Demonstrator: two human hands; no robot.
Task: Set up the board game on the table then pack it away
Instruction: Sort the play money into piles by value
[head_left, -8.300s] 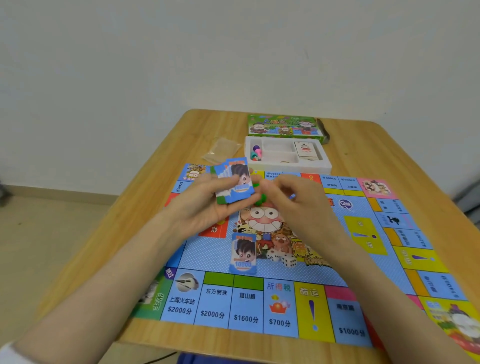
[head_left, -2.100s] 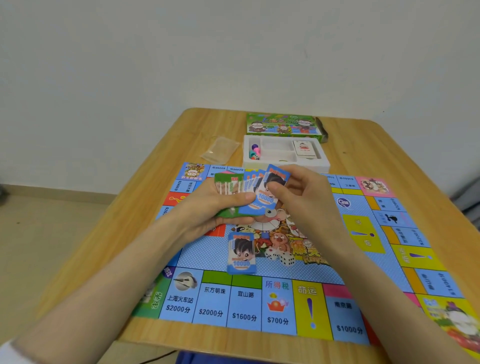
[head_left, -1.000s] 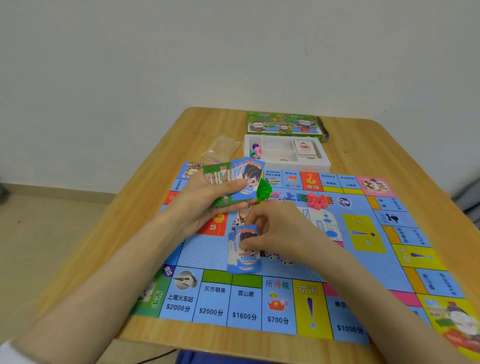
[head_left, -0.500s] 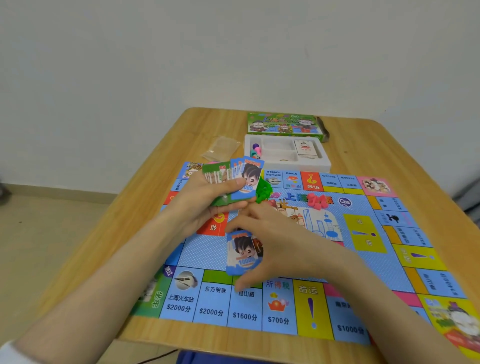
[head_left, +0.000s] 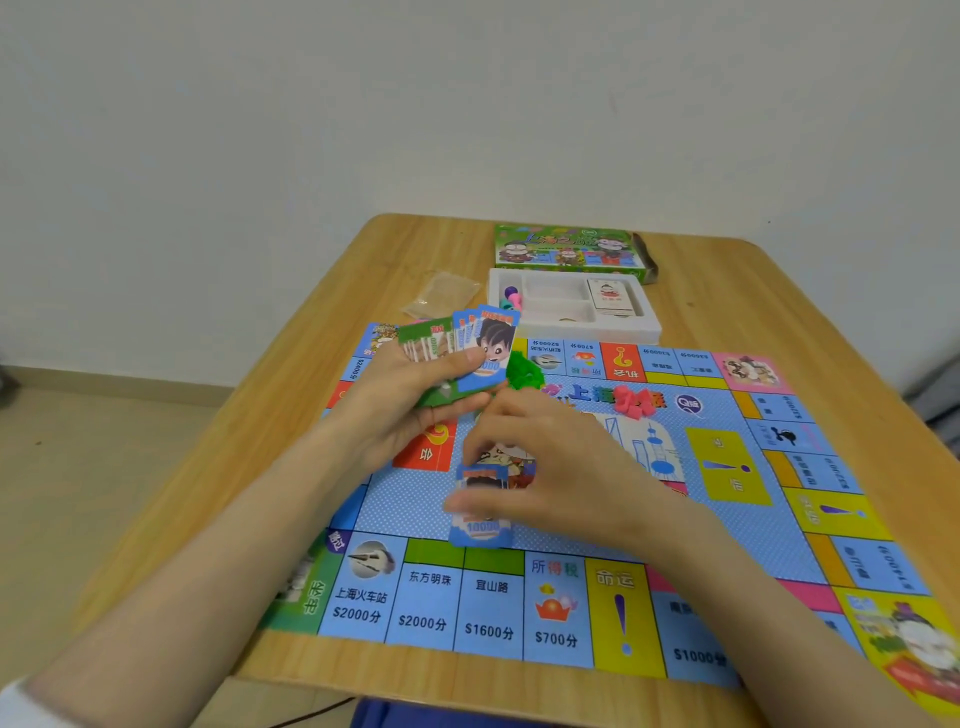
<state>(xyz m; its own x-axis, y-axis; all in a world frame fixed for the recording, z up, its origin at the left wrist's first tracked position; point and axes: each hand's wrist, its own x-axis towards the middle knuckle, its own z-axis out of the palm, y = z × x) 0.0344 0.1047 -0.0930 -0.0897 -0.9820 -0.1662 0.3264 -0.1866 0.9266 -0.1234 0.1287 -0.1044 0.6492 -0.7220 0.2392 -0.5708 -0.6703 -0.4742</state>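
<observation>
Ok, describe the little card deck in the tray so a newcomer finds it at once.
Find the white tray on the wooden table, between the game board's far edge and the green box. The card deck lies in its right-hand compartment, white-faced with a small cartoon figure, unlike the coloured pawns at the tray's left end.

The colourful game board (head_left: 597, 618) lies open and flat; a fan of green and blue notes (head_left: 462, 343) is upright above its far-left part; a blue note pile (head_left: 482, 527) lies near its centre; white tray (head_left: 574, 328) and green box (head_left: 569, 252) are behind.
</observation>
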